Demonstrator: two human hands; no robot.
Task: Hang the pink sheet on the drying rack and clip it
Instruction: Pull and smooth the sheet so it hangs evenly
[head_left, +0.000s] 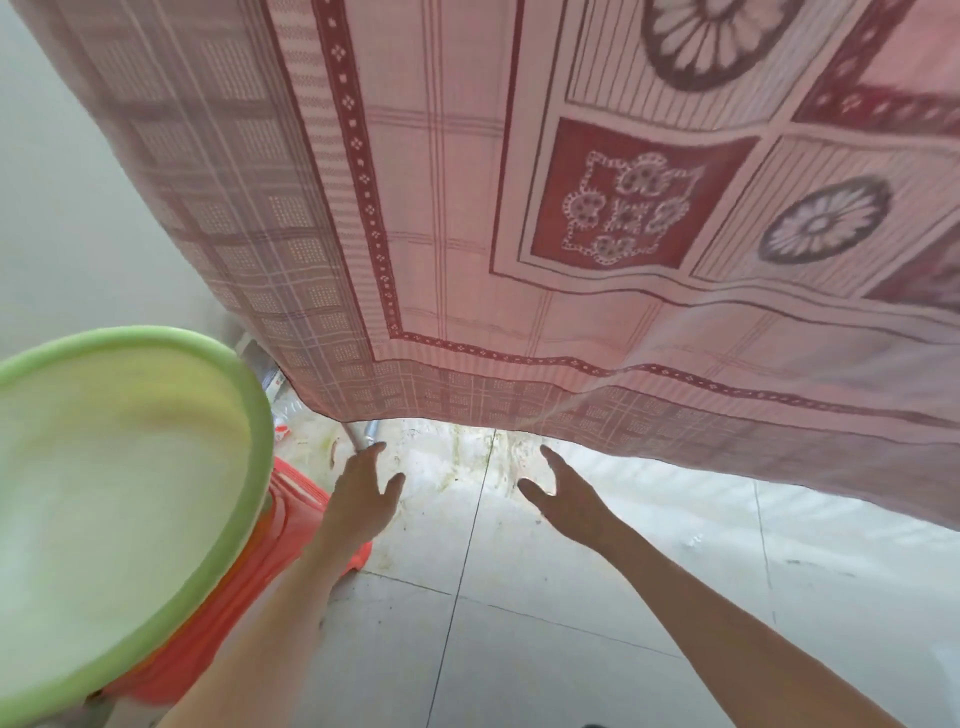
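The pink cotton sheet with dark red borders, check bands and flower medallions (519, 218) hangs in front of you, filling the upper part of the view, with its bottom hem sagging in a shallow curve above the floor. What it hangs from lies out of view above, so you cannot tell how it sits on the rack.

Your left hand (361, 493) reaches out just below the sheet's hem, fingers straight and spread, holding nothing; its fingertips come close to a short grey metal tube (363, 434) that pokes out under the sheet's lower left corner, and you cannot tell whether they touch it. Your right hand (563, 493) is also stretched out below the hem, to the right of the left one, fingers loose and apart, empty, not touching the cloth.

Below and left of the sheet's corner sits a round light-green plastic basin (254, 415), blurred, resting on an orange-red plastic stool (296, 514). Under the sheet lies a pale grey tiled floor (571, 623), stained and wet-looking beneath the hem.
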